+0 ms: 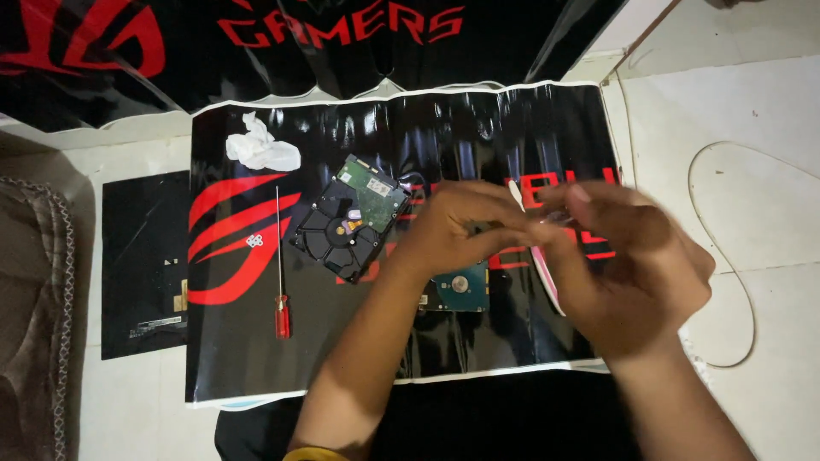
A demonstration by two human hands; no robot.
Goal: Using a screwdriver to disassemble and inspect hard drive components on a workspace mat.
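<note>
A glossy black mat (pixel 256 358) with red emblem shapes and red lettering lies on the pale floor, and everything is placed from it; over its right half the left hand (pixel 453 226) and the right hand (pixel 636 273) meet fingertip to fingertip, both curled closed in a pinch on something small, too blurred to make out; a pink-and-white tool (pixel 547 277) shows between and below them, and whether either hand grips it I cannot tell. Under the left wrist, on the mat's lower middle, lies a small hard drive (pixel 463 288) with a teal board; up-left of it, at the mat's centre, a larger hard drive (pixel 350 218) rests board-side up, black with a green board. On the mat's left part lie a thin screwdriver (pixel 280 282) with a red handle and, above it, a crumpled white tissue (pixel 260 149); off the mat's left edge sits a flat black panel (pixel 141 256); off its right edge a thin wire (pixel 739 256) loops on the floor.
</note>
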